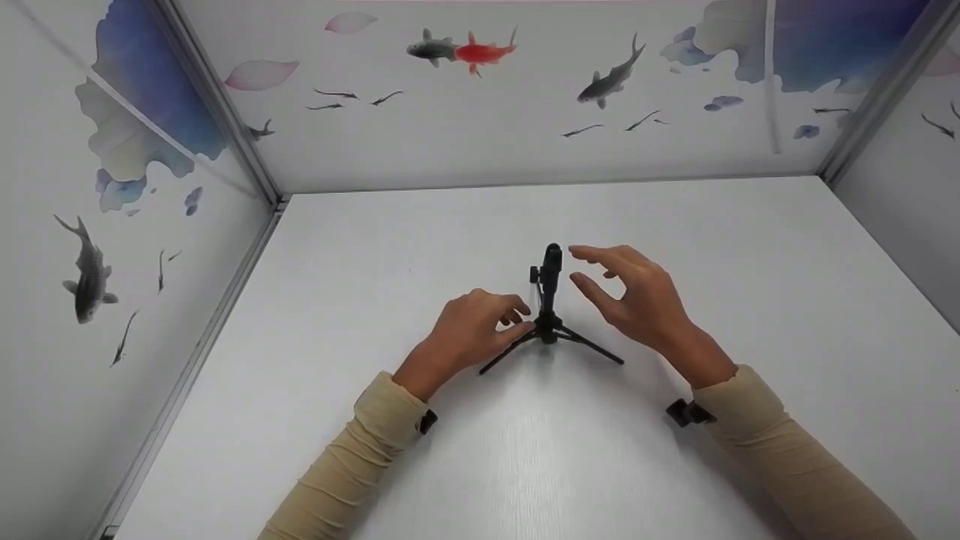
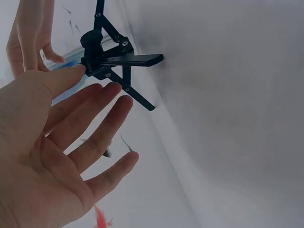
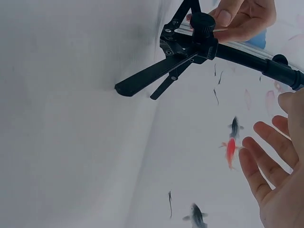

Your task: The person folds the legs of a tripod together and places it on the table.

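Observation:
A small black tripod (image 1: pixel 551 281) stands upright on the white table, its short legs spread. My left hand (image 1: pixel 469 326) is beside its lower left, thumb tip right at the leg hub (image 2: pixel 92 54); the fingers are loosely spread below the hub in the left wrist view. To the right of the upper column, my right hand (image 1: pixel 646 300) hovers with thumb and fingers apart and nothing between them. In the right wrist view, a knurled knob (image 3: pixel 203 22) shows at the hub, and the column (image 3: pixel 247 59) runs toward the right hand's thumb.
The white table (image 1: pixel 337 247) is bounded by a left panel (image 1: pixel 45 375), a back panel (image 1: pixel 487 135) and a right panel (image 1: pixel 930 195), printed with fish and petals. Grey metal posts join the panels at the corners. A black wrist camera (image 1: pixel 688 412) sits at the right cuff.

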`<state>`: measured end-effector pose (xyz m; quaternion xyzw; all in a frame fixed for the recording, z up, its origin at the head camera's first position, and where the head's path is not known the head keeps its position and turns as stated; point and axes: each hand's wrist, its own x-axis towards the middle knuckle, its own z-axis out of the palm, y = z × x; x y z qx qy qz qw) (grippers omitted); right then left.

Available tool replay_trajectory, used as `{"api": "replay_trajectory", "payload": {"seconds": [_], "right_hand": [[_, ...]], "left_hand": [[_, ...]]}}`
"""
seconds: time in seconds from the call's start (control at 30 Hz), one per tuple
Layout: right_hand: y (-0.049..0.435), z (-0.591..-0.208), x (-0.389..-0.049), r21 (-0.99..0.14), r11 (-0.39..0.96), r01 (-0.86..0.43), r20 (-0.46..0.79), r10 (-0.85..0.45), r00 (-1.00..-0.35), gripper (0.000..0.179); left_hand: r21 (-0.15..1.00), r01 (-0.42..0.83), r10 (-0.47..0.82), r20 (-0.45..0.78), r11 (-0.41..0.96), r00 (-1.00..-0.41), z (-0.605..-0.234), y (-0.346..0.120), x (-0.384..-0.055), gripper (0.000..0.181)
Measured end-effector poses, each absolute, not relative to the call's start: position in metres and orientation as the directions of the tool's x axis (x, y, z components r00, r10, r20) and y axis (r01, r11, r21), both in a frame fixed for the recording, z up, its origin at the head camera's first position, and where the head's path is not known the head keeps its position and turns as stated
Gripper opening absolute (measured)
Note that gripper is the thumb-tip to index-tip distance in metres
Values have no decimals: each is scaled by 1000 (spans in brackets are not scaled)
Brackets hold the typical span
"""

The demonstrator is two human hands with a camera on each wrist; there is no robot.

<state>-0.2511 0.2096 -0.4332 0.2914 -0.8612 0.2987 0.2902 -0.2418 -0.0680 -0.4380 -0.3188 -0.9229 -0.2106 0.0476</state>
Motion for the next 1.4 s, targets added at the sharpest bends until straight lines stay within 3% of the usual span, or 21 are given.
{"api": "replay_trajectory", "payload": {"seconds": [0.33,0.77,1.4], "right_hand": [[202,-436,-250,-389,553,-737,672,-377,-637,41],[198,-437,-249,-441,483,-756,630,-433,-644,51],[186,-436,-246,-534,442,-721,616,-381,-689,31]], "left_hand": [[328,624,582,228,709,-781,-445,-60,-241,26],[352,614,578,214,706,-787,-445,-58,-240,22],[408,593,567,198,694,-800,-447,-56,-240,19]]}}
